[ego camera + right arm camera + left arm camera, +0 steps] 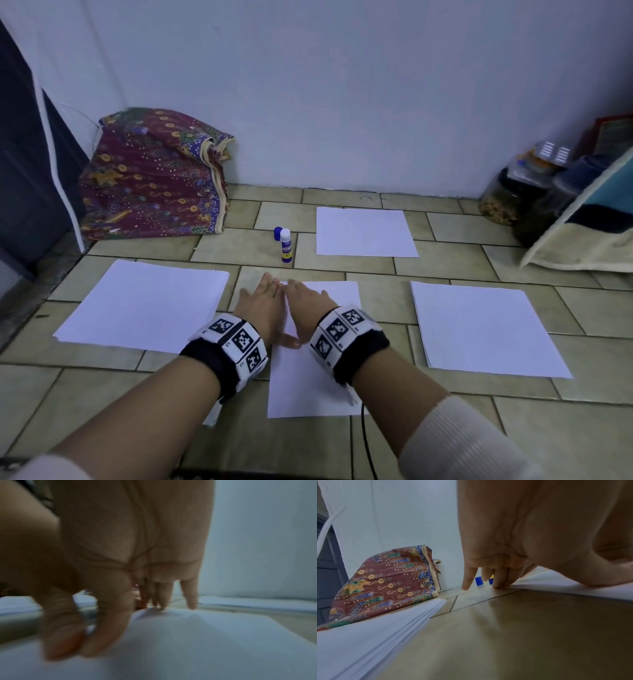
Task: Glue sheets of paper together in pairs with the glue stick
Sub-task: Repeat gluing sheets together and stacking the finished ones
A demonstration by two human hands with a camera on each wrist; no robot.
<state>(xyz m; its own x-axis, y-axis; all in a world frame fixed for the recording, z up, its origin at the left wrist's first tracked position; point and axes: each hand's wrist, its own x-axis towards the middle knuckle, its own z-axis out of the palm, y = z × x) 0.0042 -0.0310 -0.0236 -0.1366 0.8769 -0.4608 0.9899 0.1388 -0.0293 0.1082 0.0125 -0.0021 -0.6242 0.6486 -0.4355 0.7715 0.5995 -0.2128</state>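
Nearest the person, a single sheet of paper (308,383) lay on the tiled floor (445,263). Both hands rested on its far end, side by side and touching. The left hand (263,305) lay flat with straight fingers, its fingertips (498,584) pressing at the sheet's far left corner and the little finger lifted over the tile. The right hand (305,301) was also spread flat on the sheet, fingers (190,599) stretched forward, grasping nothing; the right wrist view was blurred. Each wrist wore a black band (226,353) with black-and-white square markers.

To the left of the sheet sat a thick stack of paper (144,305), and to the right another stack (486,329), both apart from the middle sheet. Beyond the hands stood the glue stick (285,245), upright and uncapped, with its blue cap (277,233) just beside it on the floor. Right of the glue stick lay another white sheet or thin pile (364,231); I could not tell which. Against the wall leaned a patterned cloth bundle (154,178) at the left, and jars (513,195) stood at the right.
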